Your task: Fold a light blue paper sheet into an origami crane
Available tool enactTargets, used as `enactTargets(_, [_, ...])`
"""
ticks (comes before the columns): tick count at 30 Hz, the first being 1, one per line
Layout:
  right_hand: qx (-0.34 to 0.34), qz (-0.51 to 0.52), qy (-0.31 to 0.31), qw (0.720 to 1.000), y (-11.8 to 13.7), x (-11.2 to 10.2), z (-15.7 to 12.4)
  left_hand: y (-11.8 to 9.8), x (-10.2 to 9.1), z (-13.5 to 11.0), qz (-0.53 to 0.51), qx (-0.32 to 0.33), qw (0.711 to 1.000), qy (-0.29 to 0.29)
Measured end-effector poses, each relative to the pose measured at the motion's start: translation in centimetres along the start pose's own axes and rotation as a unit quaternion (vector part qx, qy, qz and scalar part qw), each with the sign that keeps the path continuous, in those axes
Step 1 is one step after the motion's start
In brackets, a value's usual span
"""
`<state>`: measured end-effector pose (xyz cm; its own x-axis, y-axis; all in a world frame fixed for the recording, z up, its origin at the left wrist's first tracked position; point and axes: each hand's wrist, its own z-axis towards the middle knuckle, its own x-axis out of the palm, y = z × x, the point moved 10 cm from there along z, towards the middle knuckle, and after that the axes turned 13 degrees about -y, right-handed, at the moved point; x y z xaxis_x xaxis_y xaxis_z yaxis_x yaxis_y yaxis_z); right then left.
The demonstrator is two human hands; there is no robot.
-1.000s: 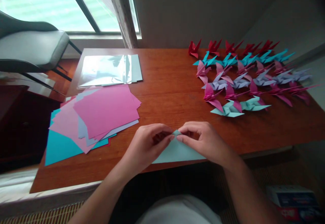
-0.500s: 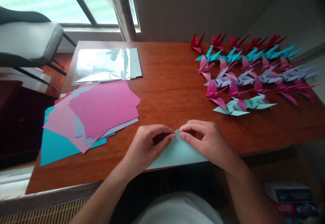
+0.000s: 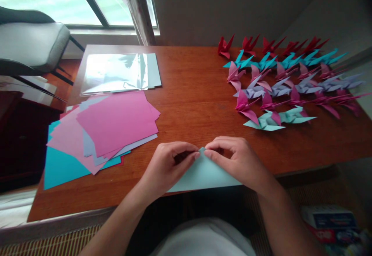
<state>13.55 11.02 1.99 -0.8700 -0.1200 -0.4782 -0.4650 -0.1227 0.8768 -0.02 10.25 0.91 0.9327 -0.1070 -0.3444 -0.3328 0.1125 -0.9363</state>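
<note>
A pale mint sheet of origami paper (image 3: 205,174) lies at the table's front edge, showing as a triangle with its tip pointing away from me. My left hand (image 3: 171,165) pinches the left side of that tip between thumb and forefinger. On the tip's right side, my right hand (image 3: 236,159) has its thumb and forefinger closed on the paper in the same way. The fingertips nearly meet, with the small tip showing between them. Both hands cover parts of the paper's slanted edges.
Rows of folded paper cranes (image 3: 271,89) in red, blue, pink, lilac and mint stand at the right of the wooden table (image 3: 188,93). Loose coloured sheets (image 3: 119,122) lie at the left, below a clear plastic packet (image 3: 116,72) of paper. A chair (image 3: 31,47) stands beyond.
The camera view has shifted very slightly. Both hands keep their pinch at the paper's tip, and a little more of the tip shows between the fingers.
</note>
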Motion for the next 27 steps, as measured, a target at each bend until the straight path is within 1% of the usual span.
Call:
enactTargets(12, [0.005,0.003,0.003,1.000,0.02,-0.10,-0.06,0.08,-0.03,0.02,0.000,-0.007,1.000,-0.001])
enactTargets(27, [0.000,-0.001,0.011,1.000,-0.09,0.01,0.00,-0.02,-0.10,0.00,0.010,0.004,1.000,-0.002])
